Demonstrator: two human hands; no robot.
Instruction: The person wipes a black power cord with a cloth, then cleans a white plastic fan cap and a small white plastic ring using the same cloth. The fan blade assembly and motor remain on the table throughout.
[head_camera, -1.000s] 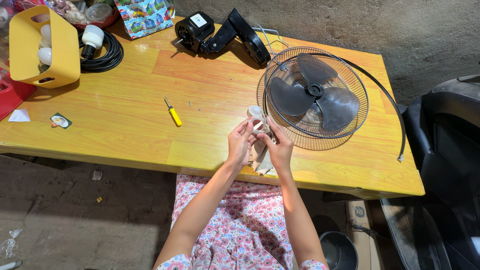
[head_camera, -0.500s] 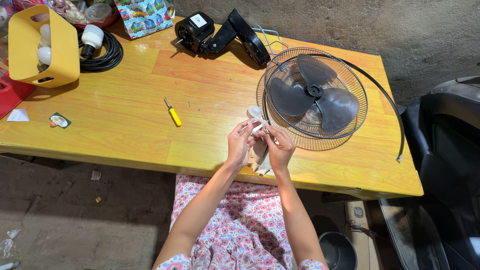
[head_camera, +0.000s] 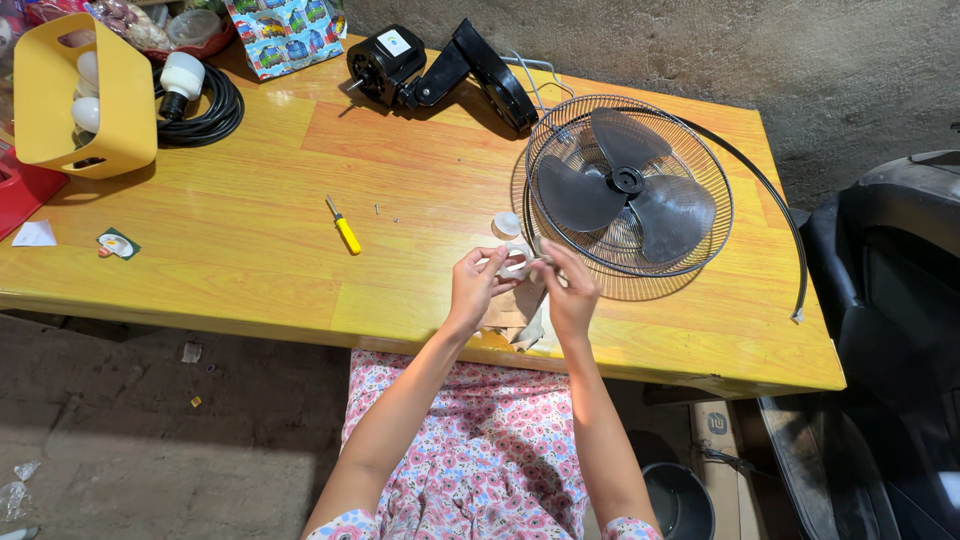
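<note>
Pinching a small white part (head_camera: 517, 260), both hands (head_camera: 478, 285) hide its shape.

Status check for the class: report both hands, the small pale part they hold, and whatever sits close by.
Left hand and right hand both pinching small pale part above table edge. Fan grille with blades right beside hands. Yellow screwdriver lying apart, untouched.

Pink floral dress, bare forearms.

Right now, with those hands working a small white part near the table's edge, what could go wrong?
The small white part, pinched between the left hand and right hand, might slip and fall past the yellow wooden table's near edge. The tiny loose screws beside the yellow-handled screwdriver could easily roll away.
</note>
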